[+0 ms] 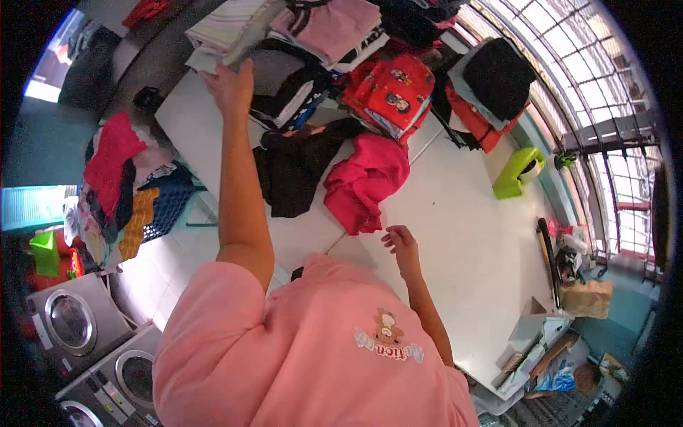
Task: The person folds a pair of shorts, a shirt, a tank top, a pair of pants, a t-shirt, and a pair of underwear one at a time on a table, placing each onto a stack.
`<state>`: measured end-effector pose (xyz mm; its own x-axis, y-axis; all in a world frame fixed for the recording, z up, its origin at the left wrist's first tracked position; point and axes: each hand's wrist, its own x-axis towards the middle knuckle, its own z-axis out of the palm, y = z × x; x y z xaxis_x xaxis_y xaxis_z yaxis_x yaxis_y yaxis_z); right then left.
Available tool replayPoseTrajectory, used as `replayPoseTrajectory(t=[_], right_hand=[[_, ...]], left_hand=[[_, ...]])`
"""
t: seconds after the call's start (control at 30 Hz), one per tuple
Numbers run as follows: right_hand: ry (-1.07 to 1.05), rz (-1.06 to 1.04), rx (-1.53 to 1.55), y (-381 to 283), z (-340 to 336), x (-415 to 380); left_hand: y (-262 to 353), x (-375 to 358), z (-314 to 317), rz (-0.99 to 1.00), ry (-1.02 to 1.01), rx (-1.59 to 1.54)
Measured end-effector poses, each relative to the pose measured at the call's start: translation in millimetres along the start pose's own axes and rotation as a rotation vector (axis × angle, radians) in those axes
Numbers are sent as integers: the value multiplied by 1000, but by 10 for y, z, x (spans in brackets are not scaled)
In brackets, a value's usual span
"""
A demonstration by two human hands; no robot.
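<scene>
My left hand (231, 87) reaches to the far left of the white table, its spread fingers at the front edge of a stack of striped folded cloths (231, 28). Close to its right lies a pile of dark and grey folded clothes (284, 78). My right hand (402, 249) hovers over the table near my body, fingers loosely bent and apart, holding nothing. Just beyond it, a bright pink garment (366, 178) lies crumpled beside a black garment (295, 167). A folded red printed garment (391, 92) tops another stack behind them.
Folded pink clothes (327, 28) and a black-topped stack (498, 78) stand toward the back. A green tape dispenser (518, 173) sits on the white table (462, 263). Left is a heaped blue laundry basket (167, 206), with washing machines (71, 320) below. A person (565, 373) is at lower right.
</scene>
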<state>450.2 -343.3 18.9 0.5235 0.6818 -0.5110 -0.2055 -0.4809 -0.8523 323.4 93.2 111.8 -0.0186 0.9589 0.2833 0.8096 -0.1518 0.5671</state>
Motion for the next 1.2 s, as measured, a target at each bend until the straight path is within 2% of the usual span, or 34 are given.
replayPoseTrajectory(t=[0.03, 0.1, 0.17, 0.2, 0.23, 0.27, 0.33, 0.4, 0.47, 0.53, 0.6, 0.63, 0.7, 0.77, 0.8, 0.87, 0.9, 0.93, 1.0, 1.03, 1.1, 1.13, 1.2], right_hand=[[-2, 6, 35, 32, -3, 9], [-2, 12, 21, 18, 1, -2], [-3, 9, 9, 8, 0, 25], [22, -57, -38, 17, -2, 45], [46, -122, -87, 23, -4, 64], [48, -117, -86, 10, 12, 98], [298, -317, -319, -34, 86, 179], [278, -278, -360, -163, 161, 275], [236, -340, -563, -325, 274, 286], [190, -374, -590, -201, 356, 426], [155, -457, -642, -137, 393, 514], [157, -460, -639, -104, 367, 539], [-115, -337, -734, -40, 267, 514], [-100, -330, -704, 61, 209, 418], [-79, -332, -675, 108, 178, 389], [-80, -334, -591, 279, 127, 348], [-92, -336, -508, 329, 93, 313], [-77, -333, -504, 373, 43, 295], [-85, -381, -348, 296, -51, 200], [53, -412, -364, 245, -119, 169], [307, -472, -373, -68, -279, 96], [405, -526, -402, -293, -377, 19], [390, -681, -368, -820, -568, -175]], left_hand=[[-73, 134, 2, 3, -11, 1], [-186, 505, 135, 376, 8, 143], [-1, 633, 213, 410, 16, 182], [83, 644, 252, 441, 30, 221], [128, 521, 354, 444, 24, 221], [203, 265, 459, 369, -79, 291], [144, -146, 721, 252, -306, 452], [241, -247, 722, 246, -288, 494], [263, -266, 714, 247, -311, 482], [268, -239, 682, 249, -312, 469], [339, -304, 574, 551, 186, 450], [376, -335, 525, 554, 190, 450], [710, -700, 127, 724, -94, -74], [676, -1222, 227, 632, -346, -159], [696, -1473, 218, 486, -605, -50], [327, -1808, 643, 466, -887, 178], [362, -1927, 608, 334, -993, 164], [324, -1992, 695, 348, -998, 162], [268, -2153, 794, 173, -1103, -330], [266, -2214, 858, 187, -1112, -330], [664, -2316, 569, 562, -1121, -301], [839, -2384, 427, 579, -1131, -302], [1171, -2534, 104, 1051, -1269, -440]])
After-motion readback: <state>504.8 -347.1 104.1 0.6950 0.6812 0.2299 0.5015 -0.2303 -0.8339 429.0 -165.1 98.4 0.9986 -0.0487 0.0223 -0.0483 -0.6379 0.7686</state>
